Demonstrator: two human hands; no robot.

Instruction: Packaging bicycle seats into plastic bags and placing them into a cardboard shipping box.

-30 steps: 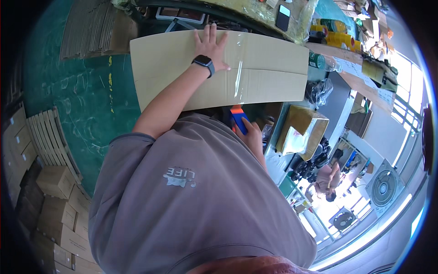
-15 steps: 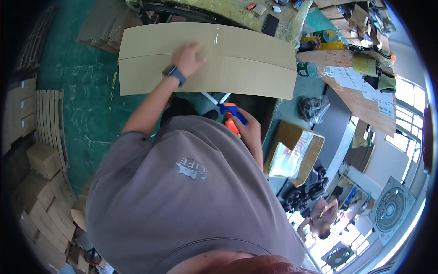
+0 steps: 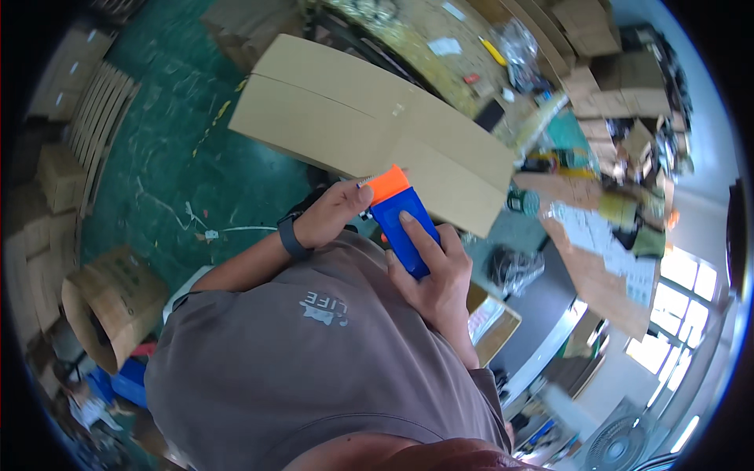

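Observation:
A blue and orange tape dispenser (image 3: 406, 235) is held up in front of my chest, tilted, its orange end toward the carton. My right hand (image 3: 437, 275) is closed around the blue body, the index finger lying along its face. My left hand (image 3: 326, 216) pinches the orange end with thumb and fingers; a toothed edge shows beside the thumb. Just beyond, a long cardboard carton (image 3: 330, 118) lies with its flaps folded shut along a middle seam. The dispenser hides part of the carton's near edge.
Past the carton stands a cluttered workbench (image 3: 416, 39) with a dark phone (image 3: 490, 115). On the right are a plastic bottle (image 3: 522, 201) and a black item in clear plastic (image 3: 514, 268). An open cardboard box (image 3: 118, 306) and a pallet (image 3: 102, 118) stand at left.
My left hand has left the carton's top and come to the dispenser. My right hand has raised the dispenser, and the view has turned, so the carton now appears slanted.

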